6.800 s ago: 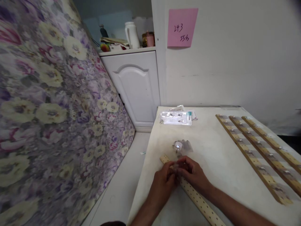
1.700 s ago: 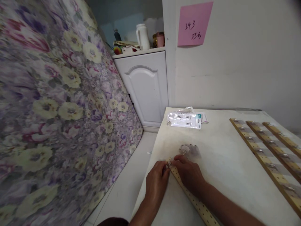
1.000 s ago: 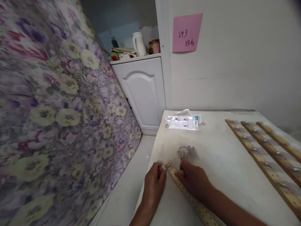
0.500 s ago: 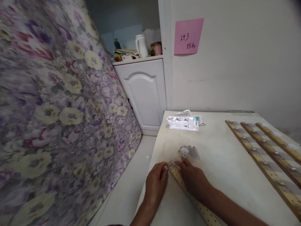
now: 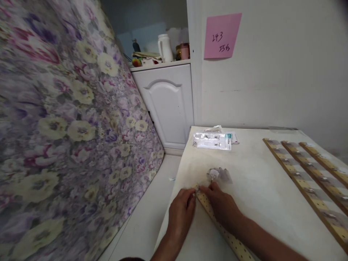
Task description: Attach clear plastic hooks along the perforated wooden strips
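Note:
A narrow wooden strip with rows of small holes runs from the front of the table up between my hands. At its far end my left hand is closed, thumb and forefinger pinched at a small, pale thing too blurred to name. From the right, my right hand reaches the same end, its fingers curled together at the strip's edge; what they hold is hidden. Just beyond my right fingers lies a small heap of clear plastic pieces with a white round piece.
Clear blister packs lie at the table's back left. Three wooden strips carrying small clear packets line the right side. A floral curtain hangs left; a white cabinet stands behind, and a pink note is on the wall.
The view has shifted slightly. My left fingertips have come onto the strip's far end, where a small pale thing now shows between the hands. My right hand stays nearly in place.

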`<state>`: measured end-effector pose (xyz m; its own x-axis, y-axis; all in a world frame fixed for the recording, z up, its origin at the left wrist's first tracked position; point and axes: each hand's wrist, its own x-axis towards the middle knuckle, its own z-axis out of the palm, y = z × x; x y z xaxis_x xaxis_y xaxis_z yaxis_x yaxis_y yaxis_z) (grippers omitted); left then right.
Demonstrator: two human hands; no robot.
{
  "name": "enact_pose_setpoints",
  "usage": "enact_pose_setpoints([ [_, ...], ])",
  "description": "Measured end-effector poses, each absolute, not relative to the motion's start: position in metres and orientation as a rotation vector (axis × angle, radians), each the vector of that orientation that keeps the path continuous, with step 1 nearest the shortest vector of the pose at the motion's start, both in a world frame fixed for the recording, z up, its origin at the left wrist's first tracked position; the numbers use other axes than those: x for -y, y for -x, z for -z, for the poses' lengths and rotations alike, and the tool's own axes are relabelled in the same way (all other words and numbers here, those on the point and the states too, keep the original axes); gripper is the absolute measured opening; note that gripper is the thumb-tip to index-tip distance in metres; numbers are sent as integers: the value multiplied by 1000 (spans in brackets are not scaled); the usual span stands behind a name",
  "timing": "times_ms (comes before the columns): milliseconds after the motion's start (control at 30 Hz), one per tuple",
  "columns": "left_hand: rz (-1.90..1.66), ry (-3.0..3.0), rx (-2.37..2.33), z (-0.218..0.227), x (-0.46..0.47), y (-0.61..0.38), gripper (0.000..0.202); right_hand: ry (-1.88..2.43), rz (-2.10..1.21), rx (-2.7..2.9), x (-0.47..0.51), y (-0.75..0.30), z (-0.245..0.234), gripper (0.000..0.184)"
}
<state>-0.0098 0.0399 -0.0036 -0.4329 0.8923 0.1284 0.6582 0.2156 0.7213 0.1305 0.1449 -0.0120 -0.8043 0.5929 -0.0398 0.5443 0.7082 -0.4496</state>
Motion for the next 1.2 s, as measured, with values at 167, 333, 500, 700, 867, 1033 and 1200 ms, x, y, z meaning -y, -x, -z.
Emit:
enact_pose_setpoints([
  [167,-1056,-1375,-2249,5,-42,8,28,922,-659,2803,-146,-131,15,56],
  [333,-1017,-1452,-2248,5,-43,7,30,930,-671,2791,-144,-131,13,56],
  [500,-969,-1527,-2245,7,-40,6,34,931,-686,2787,-143,-131,9,54],
  [700,-838,-1581,-2318,7,-38,5,34,932,-682,2798,-144,-132,8,51],
  [867,-697,-1638,-2396,10,-38,5,35,934,-571,2820,-143,-132,13,53],
  [1033,-686,-1664,-2388,13,-40,8,34,935,-487,2818,-141,-132,15,51],
  [1200,-781,-1636,-2334,10,-39,9,34,940,-516,2795,-141,-133,15,51],
])
